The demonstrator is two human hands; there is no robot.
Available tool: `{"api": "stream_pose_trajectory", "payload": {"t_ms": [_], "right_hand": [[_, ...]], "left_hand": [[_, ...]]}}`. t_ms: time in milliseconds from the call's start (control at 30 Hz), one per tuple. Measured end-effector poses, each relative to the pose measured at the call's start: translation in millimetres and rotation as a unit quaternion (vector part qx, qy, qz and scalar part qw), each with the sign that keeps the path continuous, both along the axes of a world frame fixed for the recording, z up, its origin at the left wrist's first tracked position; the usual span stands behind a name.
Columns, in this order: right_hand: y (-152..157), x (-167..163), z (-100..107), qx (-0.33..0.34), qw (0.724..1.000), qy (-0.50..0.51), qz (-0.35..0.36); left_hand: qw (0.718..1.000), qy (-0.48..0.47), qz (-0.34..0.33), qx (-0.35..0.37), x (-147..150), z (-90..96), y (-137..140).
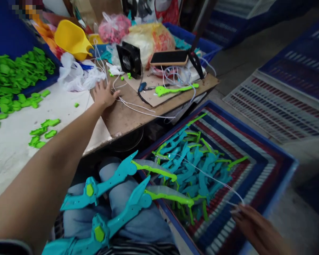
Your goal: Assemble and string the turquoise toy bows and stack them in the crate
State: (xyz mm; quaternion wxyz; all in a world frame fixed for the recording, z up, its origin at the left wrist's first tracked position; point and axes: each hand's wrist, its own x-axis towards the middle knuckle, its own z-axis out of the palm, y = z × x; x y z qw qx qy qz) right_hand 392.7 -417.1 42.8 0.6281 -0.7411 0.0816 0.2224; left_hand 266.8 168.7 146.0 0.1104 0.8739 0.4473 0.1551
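Observation:
My left hand (105, 94) lies on the brown tabletop with its fingers spread, beside several loose white cords (138, 108) and a crumpled white plastic bag (74, 76). At the lower right my right hand (257, 228), somewhat blurred, pinches a thin white cord (210, 175). That cord stretches back over a basket of teal and green plastic pieces. Across my lap rest two long teal plastic toy pieces, one farther (111, 180) and one nearer (122, 219). Each has a lime-green arm with a clear strip extending toward the basket.
A blue-rimmed striped basket (268, 152) stands right of my legs. On the table are a black fan (129, 59), a phone (168, 57), a lime-green plastic piece (175, 90) and a yellow scoop (71, 39). Small green parts (18, 76) are heaped at the left.

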Motion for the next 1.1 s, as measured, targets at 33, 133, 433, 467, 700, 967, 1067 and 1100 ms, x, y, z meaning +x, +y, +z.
{"api": "stream_pose_trajectory", "payload": {"t_ms": [33, 133, 433, 467, 700, 967, 1067, 1100], "right_hand": [[15, -14, 3, 0.008, 0.999, 0.043, -0.001], [48, -44, 7, 0.03, 0.997, 0.064, 0.033], [40, -102, -4, -0.06, 0.976, -0.143, 0.155], [40, -105, -6, -0.069, 0.971, -0.163, 0.159], [50, -109, -28, -0.082, 0.956, -0.235, 0.159], [54, -106, -28, -0.166, 0.89, -0.364, 0.218], [54, -104, -23, -0.186, 0.849, -0.434, 0.24], [54, -103, -22, -0.188, 0.835, -0.454, 0.25]], "left_hand": [[0.999, -0.029, -0.016, 0.028, -3, 3.4, -14], [0.982, -0.122, -0.13, 0.061, -24, 11.2, -88], [0.716, -0.097, -0.228, -0.653, -122, -82.9, -376], [0.687, -0.104, -0.171, -0.698, -118, -97.5, -388], [0.607, -0.182, 0.05, -0.772, -76, -133.4, -395], [0.546, -0.192, -0.001, -0.816, -59, -148.7, -397], [0.535, -0.19, -0.022, -0.823, -53, -154.9, -399], [0.533, -0.191, -0.031, -0.824, -52, -156.6, -400]]}}
